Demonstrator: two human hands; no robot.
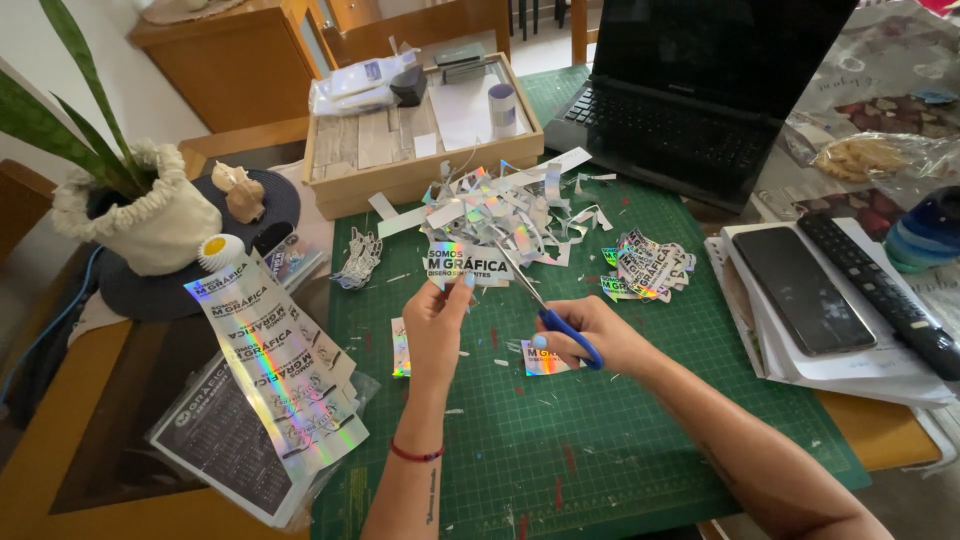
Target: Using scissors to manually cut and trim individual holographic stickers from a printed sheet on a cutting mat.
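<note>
My left hand (436, 325) pinches a small holographic sticker (462, 262) with dark lettering and holds it up over the green cutting mat (600, 440). My right hand (590, 340) grips blue-handled scissors (548, 312), their blades reaching up to the sticker's right edge. Beyond the sticker lies a heap of shiny paper offcuts (500, 205). A small stack of cut stickers (645, 265) sits to the right of the scissors. Another cut sticker (545, 362) lies on the mat under my right hand.
Holographic sticker sheets (275, 365) lie in a plastic sleeve at the left. A wooden tray (420, 140) and an open laptop (690, 100) stand at the back. A phone (800, 290) and a remote (880, 290) rest on papers at the right. A potted plant (140, 215) is far left.
</note>
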